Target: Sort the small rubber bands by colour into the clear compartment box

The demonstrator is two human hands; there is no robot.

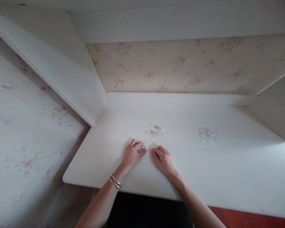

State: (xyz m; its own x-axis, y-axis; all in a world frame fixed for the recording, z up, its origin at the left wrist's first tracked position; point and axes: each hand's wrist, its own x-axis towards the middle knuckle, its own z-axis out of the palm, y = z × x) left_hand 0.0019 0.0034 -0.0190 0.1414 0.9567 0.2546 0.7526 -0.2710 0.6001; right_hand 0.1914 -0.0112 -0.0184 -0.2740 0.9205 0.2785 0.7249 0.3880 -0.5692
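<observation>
Small rings, loose lot, on white desk (227, 171)

Your left hand (132, 155), near the front edge, pinches one ring (142, 147) between curled fingertips. Your right hand (163, 160) rests just beside it, loosely curled, holding nothing. Behind them, mid-surface, lies the ring cluster (154, 130): likely light, stiff, slippery; take each by its rim. Toward the right, a clear packet (208, 134).

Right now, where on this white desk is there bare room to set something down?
The white desk is bare right of the right hand, past the small clear plastic bag, and left of the left hand. It is crowded only where the small metal rings lie, just beyond both hands.
</observation>
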